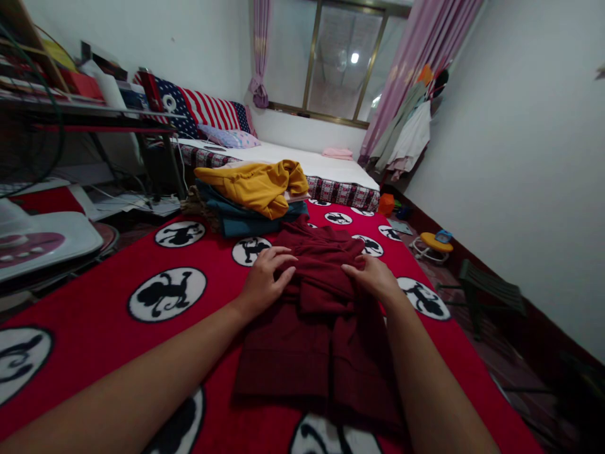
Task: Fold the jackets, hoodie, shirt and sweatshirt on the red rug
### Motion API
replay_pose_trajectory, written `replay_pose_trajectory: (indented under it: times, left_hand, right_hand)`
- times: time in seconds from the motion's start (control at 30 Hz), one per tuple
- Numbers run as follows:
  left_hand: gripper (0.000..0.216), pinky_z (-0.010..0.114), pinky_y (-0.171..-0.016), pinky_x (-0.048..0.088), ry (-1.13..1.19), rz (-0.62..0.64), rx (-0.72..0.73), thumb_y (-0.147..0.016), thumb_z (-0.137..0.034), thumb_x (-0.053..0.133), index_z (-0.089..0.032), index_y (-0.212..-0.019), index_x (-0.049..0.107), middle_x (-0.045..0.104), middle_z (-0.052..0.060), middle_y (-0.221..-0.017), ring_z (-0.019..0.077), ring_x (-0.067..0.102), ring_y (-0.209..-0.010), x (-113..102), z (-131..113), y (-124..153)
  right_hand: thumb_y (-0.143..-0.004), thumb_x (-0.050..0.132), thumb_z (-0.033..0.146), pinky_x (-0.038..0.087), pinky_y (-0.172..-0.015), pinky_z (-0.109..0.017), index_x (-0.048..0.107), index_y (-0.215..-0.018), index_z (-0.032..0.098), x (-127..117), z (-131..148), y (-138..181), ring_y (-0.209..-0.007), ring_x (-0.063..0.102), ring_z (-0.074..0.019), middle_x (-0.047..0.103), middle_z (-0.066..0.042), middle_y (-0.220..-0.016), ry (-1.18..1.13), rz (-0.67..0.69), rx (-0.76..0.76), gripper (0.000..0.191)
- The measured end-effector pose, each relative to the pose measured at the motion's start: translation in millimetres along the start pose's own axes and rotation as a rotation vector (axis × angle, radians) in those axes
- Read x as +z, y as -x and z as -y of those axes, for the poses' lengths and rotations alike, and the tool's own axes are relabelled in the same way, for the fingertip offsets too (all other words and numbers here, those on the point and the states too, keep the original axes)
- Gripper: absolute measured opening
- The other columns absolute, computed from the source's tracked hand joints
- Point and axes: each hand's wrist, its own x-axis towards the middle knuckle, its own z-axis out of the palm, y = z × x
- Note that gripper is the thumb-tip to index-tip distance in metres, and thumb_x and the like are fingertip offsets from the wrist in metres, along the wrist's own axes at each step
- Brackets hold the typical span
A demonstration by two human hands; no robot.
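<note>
1. Dark red garment: one, on red blanket, far half bunched.
2. Left hand: one, fingers loosely parted, resting at garment's left edge.
3. Right hand: one, thumb on garment, grip indiscernible.
4. Clothes pile: one, just beyond left hand.
5. Yellow-topped stool, dark green stool: one each, rightward.

Clothes pile blocks left hand ahead — blanket free leftward.
</note>
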Motion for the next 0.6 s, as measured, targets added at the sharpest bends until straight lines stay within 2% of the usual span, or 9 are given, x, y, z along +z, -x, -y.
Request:
replay_pose_trajectory:
  times: [0.13,0.2,0.27,0.33,0.4,0.5,0.6]
  left_hand:
    - [0.026,0.042,-0.104,0.038,-0.046,0.170,0.199,-0.089,-0.031,0.060,-0.024,-0.113,0.066,0.062,0.006,-0.122,0.0234,0.050,-0.119,-2,-16,4]
    - [0.031,0.043,-0.105,0.036,-0.068,0.278,0.281,-0.088,-0.032,0.061,-0.025,-0.118,0.064,0.063,0.006,-0.119,0.0238,0.051,-0.117,0,-22,6]
    - [0.034,0.044,-0.103,0.036,-0.085,0.361,0.332,-0.088,-0.033,0.061,-0.024,-0.120,0.063,0.065,0.007,-0.114,0.0233,0.054,-0.111,3,-26,8]
    - [0.030,0.041,-0.097,0.040,-0.092,0.403,0.340,-0.088,-0.034,0.060,-0.022,-0.115,0.066,0.065,0.007,-0.109,0.0222,0.057,-0.103,6,-29,9]
    - [0.024,0.037,-0.088,0.043,-0.083,0.423,0.324,-0.090,-0.036,0.058,-0.020,-0.105,0.069,0.066,0.007,-0.104,0.0210,0.058,-0.098,8,-31,10]
    - [0.023,0.032,-0.080,0.044,-0.047,0.432,0.278,-0.092,-0.036,0.055,-0.019,-0.088,0.072,0.068,0.005,-0.093,0.0189,0.060,-0.091,7,-35,4]
    - [0.024,0.028,-0.076,0.046,0.005,0.350,0.161,-0.092,-0.033,0.054,-0.018,-0.085,0.071,0.071,0.004,-0.086,0.0166,0.063,-0.081,6,-36,-15]
  right_hand:
    - [-0.071,0.071,0.032,0.046,-0.070,-0.026,0.069,-0.104,0.017,10,-8,-8,-0.089,0.066,-0.0203,0.072,-0.008,-0.099,-0.082,-0.001,-0.038,0.037]
    - [-0.070,0.071,0.029,0.045,-0.064,-0.024,0.071,-0.096,0.018,8,-13,-11,-0.080,0.066,-0.0181,0.073,-0.005,-0.089,-0.142,0.044,-0.070,0.028]
    - [-0.072,0.070,0.034,0.043,-0.061,-0.024,0.073,-0.089,0.018,5,-15,-12,-0.075,0.066,-0.0176,0.073,-0.004,-0.080,-0.169,0.113,-0.094,0.023]
    - [-0.077,0.066,0.041,0.043,-0.062,-0.025,0.073,-0.084,0.019,3,-14,-10,-0.076,0.066,-0.0185,0.073,-0.005,-0.080,-0.136,0.127,-0.077,0.025]
    - [-0.079,0.063,0.048,0.044,-0.066,-0.027,0.073,-0.086,0.019,2,-8,-5,-0.083,0.067,-0.0209,0.073,-0.008,-0.086,-0.049,0.077,-0.023,0.031]
    - [-0.078,0.065,0.049,0.046,-0.072,-0.031,0.071,-0.093,0.021,-3,9,6,-0.095,0.067,-0.0257,0.072,-0.009,-0.100,0.132,-0.009,0.024,0.032]
    - [-0.076,0.067,0.043,0.048,-0.074,-0.034,0.070,-0.097,0.023,-11,34,24,-0.098,0.067,-0.0281,0.072,-0.009,-0.105,0.263,0.057,-0.088,0.029]
